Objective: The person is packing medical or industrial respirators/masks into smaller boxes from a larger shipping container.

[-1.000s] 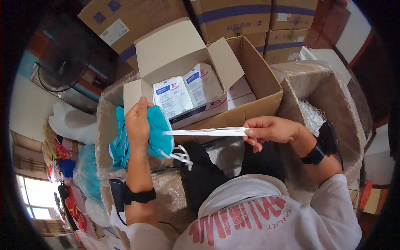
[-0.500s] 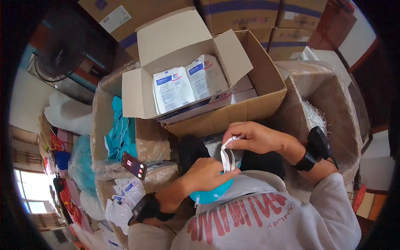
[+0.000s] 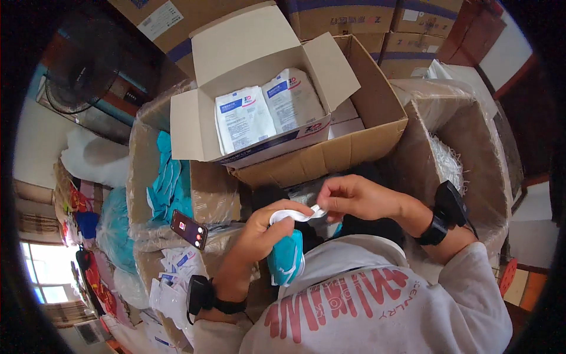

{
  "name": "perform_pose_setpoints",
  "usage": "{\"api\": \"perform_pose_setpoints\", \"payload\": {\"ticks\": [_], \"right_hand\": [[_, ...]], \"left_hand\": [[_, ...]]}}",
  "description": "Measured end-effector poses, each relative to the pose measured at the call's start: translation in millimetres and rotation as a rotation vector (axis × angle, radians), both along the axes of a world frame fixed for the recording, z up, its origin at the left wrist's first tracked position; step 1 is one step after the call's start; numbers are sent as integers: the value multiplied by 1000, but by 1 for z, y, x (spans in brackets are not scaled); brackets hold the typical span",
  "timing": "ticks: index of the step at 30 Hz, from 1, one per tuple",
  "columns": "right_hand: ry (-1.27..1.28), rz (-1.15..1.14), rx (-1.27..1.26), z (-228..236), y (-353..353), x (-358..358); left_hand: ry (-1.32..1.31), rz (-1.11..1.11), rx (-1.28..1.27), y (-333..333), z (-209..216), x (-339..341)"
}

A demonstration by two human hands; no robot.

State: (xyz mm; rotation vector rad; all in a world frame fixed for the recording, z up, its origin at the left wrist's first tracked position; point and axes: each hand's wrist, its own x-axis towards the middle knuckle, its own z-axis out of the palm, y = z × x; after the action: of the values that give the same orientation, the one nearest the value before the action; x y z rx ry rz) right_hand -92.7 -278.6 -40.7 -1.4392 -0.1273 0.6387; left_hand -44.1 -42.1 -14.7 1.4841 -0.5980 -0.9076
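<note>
A teal face mask [image 3: 286,259] hangs below my left hand [image 3: 266,229], against the front of my light sweatshirt. White straps [image 3: 298,216] run from the left fingers across to the right ones. My left hand is closed on them, thumb toward the mask. My right hand [image 3: 361,199] pinches the straps' other end between thumb and forefinger. Just beyond my hands stands an open white box [image 3: 277,150] with two white-and-blue packets [image 3: 243,124] showing at its top.
The white box rests on a larger carton [image 3: 377,133]. Teal masks [image 3: 168,183] fill a plastic-lined carton at left. A phone [image 3: 188,230] lies on its edge, above loose white packets [image 3: 177,274]. Another lined carton at right holds white strands [image 3: 446,168].
My left hand has moved up and left, drawing the straps from upright to nearly level. The mask now hangs lower, more of it showing. My right hand stays about where it was.
</note>
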Motion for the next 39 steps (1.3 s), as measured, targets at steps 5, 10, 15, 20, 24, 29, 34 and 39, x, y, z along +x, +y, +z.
{"api": "perform_pose_setpoints", "payload": {"ticks": [5, 10, 15, 20, 24, 29, 34, 39], "right_hand": [[161, -152, 125, 6, -6, 7], [292, 31, 254, 2, -14, 7], [260, 92, 145, 0, -15, 11], [223, 52, 114, -11, -13, 9], [70, -5, 62, -17, -1, 5], [-4, -61, 13, -34, 16, -1], [374, -144, 265, -34, 29, -9], [475, -213, 346, -28, 44, -14]], "left_hand": [[-297, 79, 80, -3, -13, 0], [-255, 65, 136, 2, -16, 3], [-156, 45, 132, 4, -13, 7], [-147, 28, 107, 2, -11, 8], [-105, 111, 110, 2, -14, 8], [-103, 178, -9, 1, -23, 8], [-183, 208, -40, 1, -32, 9], [-8, 305, -53, -3, -32, 3]]}}
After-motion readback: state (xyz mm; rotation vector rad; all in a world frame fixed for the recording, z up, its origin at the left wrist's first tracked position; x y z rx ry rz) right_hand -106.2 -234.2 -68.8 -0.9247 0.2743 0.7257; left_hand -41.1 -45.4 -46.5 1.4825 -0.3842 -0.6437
